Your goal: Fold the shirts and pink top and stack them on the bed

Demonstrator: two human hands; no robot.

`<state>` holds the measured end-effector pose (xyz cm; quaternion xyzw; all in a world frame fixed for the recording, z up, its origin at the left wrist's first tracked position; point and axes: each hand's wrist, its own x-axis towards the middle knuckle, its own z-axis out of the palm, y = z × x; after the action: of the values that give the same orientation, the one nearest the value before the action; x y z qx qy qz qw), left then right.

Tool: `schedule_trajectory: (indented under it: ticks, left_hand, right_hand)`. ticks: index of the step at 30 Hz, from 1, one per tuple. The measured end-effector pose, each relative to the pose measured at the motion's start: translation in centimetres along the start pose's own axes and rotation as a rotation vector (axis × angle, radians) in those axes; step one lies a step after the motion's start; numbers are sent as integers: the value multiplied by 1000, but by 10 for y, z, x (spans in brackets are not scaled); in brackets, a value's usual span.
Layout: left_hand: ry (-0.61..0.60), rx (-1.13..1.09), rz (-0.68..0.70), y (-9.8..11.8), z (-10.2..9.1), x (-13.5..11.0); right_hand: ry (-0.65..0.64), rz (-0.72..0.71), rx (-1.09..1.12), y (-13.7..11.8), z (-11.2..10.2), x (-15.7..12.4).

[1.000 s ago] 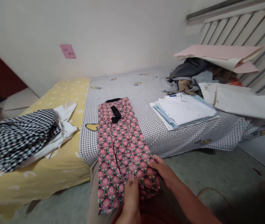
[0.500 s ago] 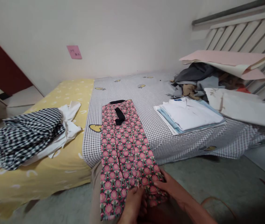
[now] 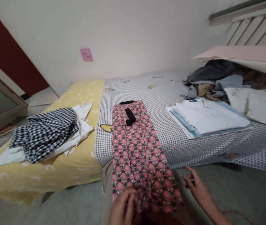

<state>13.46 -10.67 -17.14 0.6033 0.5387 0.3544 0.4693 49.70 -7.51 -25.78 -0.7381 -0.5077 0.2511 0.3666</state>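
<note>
Pink flower-patterned trousers [image 3: 138, 147] with a black drawstring lie lengthwise on the checked bed [image 3: 170, 103], their leg ends hanging over the near edge onto my lap. My left hand [image 3: 124, 207] rests on the lower hem, fingers curled on the cloth. My right hand [image 3: 197, 186] hovers just right of the hem, off the fabric, fingers apart and holding nothing.
A black-and-white checked garment [image 3: 45, 132] lies on white cloth on the yellow mattress [image 3: 76, 165] at left. A folded white and light-blue stack [image 3: 206, 117] sits on the bed's right. Behind it is a clothes heap [image 3: 219, 78] under pink board. Grey floor lies below.
My right hand has let go of the trouser hem and moved out to the right. The left hand has slid lower on the hem. The view has shifted left.
</note>
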Motion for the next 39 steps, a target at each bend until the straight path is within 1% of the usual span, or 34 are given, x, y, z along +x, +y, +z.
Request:
schedule_trajectory:
  ticks: [2, 4, 5, 6, 7, 9, 12, 14, 16, 18, 19, 20, 22, 25, 28, 30, 32, 34, 36, 37, 39]
  left_hand:
    - [238, 264, 169, -1, -37, -2]
    - [445, 519, 263, -5, -63, 0]
    - [502, 664, 292, -8, -72, 3]
    - [528, 819, 315, -10, -78, 7]
    - [528, 976, 335, -11, -81, 11]
    - [463, 1246, 385, -12, -82, 20]
    - [325, 1500, 513, -10, -80, 31]
    - [220, 1577, 644, -8, -79, 36]
    - [92, 1600, 765, -6, -79, 40]
    - [-35, 1603, 860, -3, -80, 45]
    - [-79, 1604, 902, -1, -82, 48]
    - [-111, 1599, 950, 1, -84, 51]
    - [-143, 1572, 1067, 4, -91, 56]
    - [-144, 1541, 1178, 5, -102, 60]
    - [-129, 1534, 1201, 1, -110, 61]
    - [-150, 1538, 1195, -1, -113, 61]
    - [-181, 1556, 1166, 1, -116, 61]
    - [-199, 1577, 1114, 5, -117, 59]
    - [-216, 1560, 1042, 10, -117, 55]
    - [-244, 1538, 999, 13, -117, 52]
    - [-322, 1479, 909, 19, -116, 44]
  right_hand:
    - [124, -259, -182, -7, -2, 5]
    - [171, -488, -368, -25, -3, 9]
    - [184, -593, -449, -37, -3, 11]
    - [201, -687, -517, -49, -2, 13]
    - [214, -767, -569, -60, -2, 14]
    - [204, -896, -635, -80, -2, 16]
    - [90, -1070, -704, -100, -2, 17]
    - [-20, -1216, -730, -107, -2, 18]
    - [-159, -1367, -709, -115, -1, 18]
    - [-339, -1477, -656, -124, 0, 20]
    - [-437, -1506, -625, -128, 1, 21]
    - [-534, -1514, -596, -133, 2, 23]
    - [-691, -1474, -530, -139, 6, 27]
    - [-809, -1335, -345, -136, 15, 34]
    - [-892, -1184, -148, -123, 24, 41]
    - [-940, -1072, -86, -116, 27, 43]
    - [-973, -989, -86, -113, 28, 44]
    - [-1001, -982, -105, -110, 27, 45]
    - [-1017, -1020, -100, -104, 26, 46]
    - [-1029, -1034, -86, -100, 26, 47]
    - [-1048, -1014, -53, -92, 27, 47]
